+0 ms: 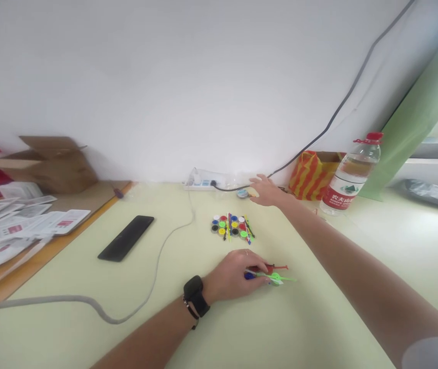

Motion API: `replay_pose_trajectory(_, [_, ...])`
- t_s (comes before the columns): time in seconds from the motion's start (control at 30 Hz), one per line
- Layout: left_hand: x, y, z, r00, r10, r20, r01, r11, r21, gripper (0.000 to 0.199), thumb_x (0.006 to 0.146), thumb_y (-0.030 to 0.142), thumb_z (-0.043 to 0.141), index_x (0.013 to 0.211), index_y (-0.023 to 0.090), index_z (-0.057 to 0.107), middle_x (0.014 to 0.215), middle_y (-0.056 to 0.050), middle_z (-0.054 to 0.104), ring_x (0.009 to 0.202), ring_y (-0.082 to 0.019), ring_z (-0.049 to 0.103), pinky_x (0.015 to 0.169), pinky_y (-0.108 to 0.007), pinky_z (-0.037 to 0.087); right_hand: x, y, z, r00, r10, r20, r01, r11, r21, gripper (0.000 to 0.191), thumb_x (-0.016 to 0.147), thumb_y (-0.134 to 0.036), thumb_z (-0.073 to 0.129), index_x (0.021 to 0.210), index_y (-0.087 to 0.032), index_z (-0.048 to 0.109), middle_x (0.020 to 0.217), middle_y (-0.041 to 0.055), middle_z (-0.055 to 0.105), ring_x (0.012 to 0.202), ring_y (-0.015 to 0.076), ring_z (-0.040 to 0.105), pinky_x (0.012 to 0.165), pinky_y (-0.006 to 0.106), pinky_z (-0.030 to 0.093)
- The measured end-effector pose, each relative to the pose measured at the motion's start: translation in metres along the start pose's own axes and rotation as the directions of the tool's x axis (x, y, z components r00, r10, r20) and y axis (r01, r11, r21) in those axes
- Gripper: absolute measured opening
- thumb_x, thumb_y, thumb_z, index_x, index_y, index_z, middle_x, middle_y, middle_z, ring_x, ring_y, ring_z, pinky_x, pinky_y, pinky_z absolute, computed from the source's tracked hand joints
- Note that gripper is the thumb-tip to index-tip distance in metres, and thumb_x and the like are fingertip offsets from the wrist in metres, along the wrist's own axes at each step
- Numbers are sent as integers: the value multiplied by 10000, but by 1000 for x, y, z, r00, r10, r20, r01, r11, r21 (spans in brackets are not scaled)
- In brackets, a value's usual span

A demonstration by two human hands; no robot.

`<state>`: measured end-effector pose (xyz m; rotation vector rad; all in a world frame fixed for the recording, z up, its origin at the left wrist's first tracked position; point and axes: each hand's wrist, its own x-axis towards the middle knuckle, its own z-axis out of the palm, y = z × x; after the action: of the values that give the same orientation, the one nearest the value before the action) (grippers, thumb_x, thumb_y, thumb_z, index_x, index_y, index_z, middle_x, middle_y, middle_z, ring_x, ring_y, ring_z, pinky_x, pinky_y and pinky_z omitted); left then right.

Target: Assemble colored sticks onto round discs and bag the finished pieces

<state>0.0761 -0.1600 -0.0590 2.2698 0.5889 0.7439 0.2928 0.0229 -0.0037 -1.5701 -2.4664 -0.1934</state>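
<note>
My left hand [236, 274], with a dark watch [194, 291] on its wrist, lies low over the table in front of me. Its curved thumb and fingers close around a group of small coloured plastic pieces. Among them show a green piece [276, 277] with a thin stick, a red one [280, 267] and a blue one [249, 275]; the palm hides the rest. Farther back, my right hand [267, 190] reaches out with fingers apart, beside a small round tin-like item [242, 193]. Between the hands, small coloured discs [235, 225] stand in rows, with thin coloured sticks among them.
A black phone-like slab [125, 238] lies left of a grey cable [161, 251]. Against the wall sits a white power strip [203, 183]. To the right stand a striped bag [311, 177] and a water bottle [352, 177]. White packets [19, 225] and a cardboard box [57, 164] occupy the left.
</note>
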Motion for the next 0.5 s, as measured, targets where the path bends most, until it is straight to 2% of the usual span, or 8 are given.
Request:
replay_pose_trajectory(0.1, [1,1,0,995,64,-71,-62,998,27,212,887,346,720,1058,220,721,1080,-71,754,1009,-235,681,909,-362,534,3,-1,-5,997,-23,-78,24,1000,13,432,899,-297,616,1296,-127,631,1469,170,529,1420,379,341,1147,541,322])
replay_pose_trajectory(0.17, [3,3,-1,985,102,-137,-92,993,73,218,894,334,712,1078,217,710,1086,-82,745,1029,-243,672,947,-389,524,0,0,-14,975,-47,-217,63,996,67,388,898,-273,608,1255,-125,645,1400,175,582,1365,357,417,1133,521,348])
replay_pose_trajectory(0.23, [6,8,-2,969,122,-214,-97,987,125,191,912,296,685,1087,221,697,1090,-78,739,1042,-242,664,984,-410,508,-6,1,-26,909,-45,-414,122,980,160,313,888,-248,611,1177,-146,672,1297,166,641,1281,337,501,1099,500,394])
replay_pose_trajectory(0.33, [14,23,-4,931,122,-344,-63,982,177,186,924,222,639,1107,236,669,1103,-65,727,1056,-237,651,1019,-427,487,-18,2,-47,766,46,-641,201,930,307,203,874,-232,619,1063,-202,685,1155,120,680,1140,298,594,1023,465,466])
replay_pose_trajectory(0.4, [25,37,-8,899,134,-416,-51,977,206,205,920,204,629,1119,246,653,1112,-63,717,1074,-241,641,1025,-430,481,-27,0,-61,704,162,-691,224,873,433,139,871,-237,625,1001,-222,672,1077,86,685,1019,263,640,923,427,520])
replay_pose_trajectory(0.47, [43,52,-17,875,171,-453,-66,969,239,257,915,202,634,1168,251,631,1154,-65,698,1139,-245,617,1036,-419,477,-37,-5,-74,693,292,-659,220,785,579,79,867,-255,647,940,-225,650,976,55,686,868,222,659,807,384,547])
replay_pose_trajectory(0.5, [54,58,-24,858,199,-473,-78,962,263,292,910,202,639,1197,250,618,1181,-68,688,1171,-247,602,1049,-419,470,-42,-8,-81,707,335,-622,218,734,643,73,860,-267,670,912,-225,640,922,40,682,805,204,655,770,369,548])
